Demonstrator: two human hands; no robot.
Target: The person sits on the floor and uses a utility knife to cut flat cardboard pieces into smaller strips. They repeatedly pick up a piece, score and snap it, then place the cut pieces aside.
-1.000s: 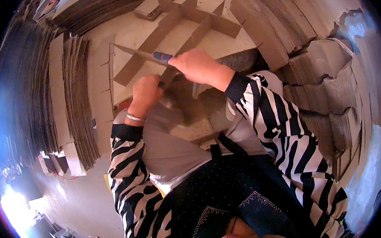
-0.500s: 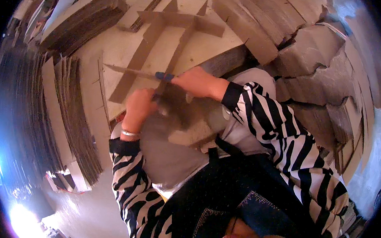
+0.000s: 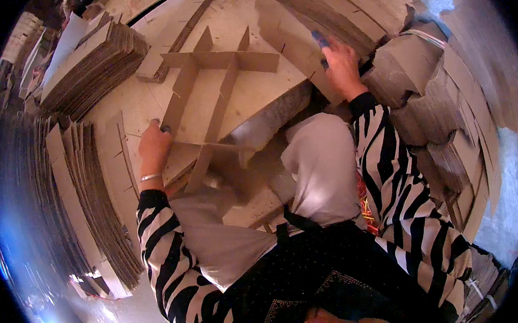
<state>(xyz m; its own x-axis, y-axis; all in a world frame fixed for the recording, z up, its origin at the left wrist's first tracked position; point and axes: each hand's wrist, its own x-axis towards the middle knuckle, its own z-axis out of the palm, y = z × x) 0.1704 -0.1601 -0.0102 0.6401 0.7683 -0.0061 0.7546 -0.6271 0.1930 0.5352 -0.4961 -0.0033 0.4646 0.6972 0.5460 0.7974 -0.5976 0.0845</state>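
Observation:
A grid-shaped cardboard divider (image 3: 203, 60) stands on the pale tabletop, with two long strips crossed by a far strip and a near strip (image 3: 231, 149). At the near strip's left end, my left hand (image 3: 155, 147) is closed, its thumb at the corner where the strips meet; a dark covering shows on that fingertip. My right hand (image 3: 342, 65) reaches far right over a stack of flat slotted cardboard strips (image 3: 298, 35). Its thumb and fingers are apart, with blue coverings on the fingertips, and I see nothing held in them.
Stacked cardboard strips stand at the far left (image 3: 91, 69) and along the left side (image 3: 88, 191). Several tied cardboard bundles (image 3: 428, 110) are piled at the right. A few flat strips (image 3: 181, 33) lie behind the divider. My covered knee (image 3: 322, 166) is close to the table edge.
My right hand has left the near strip and moved right and away to the cardboard stack. My left hand has shifted left to the strip's end. The near strip now lies across the long ones.

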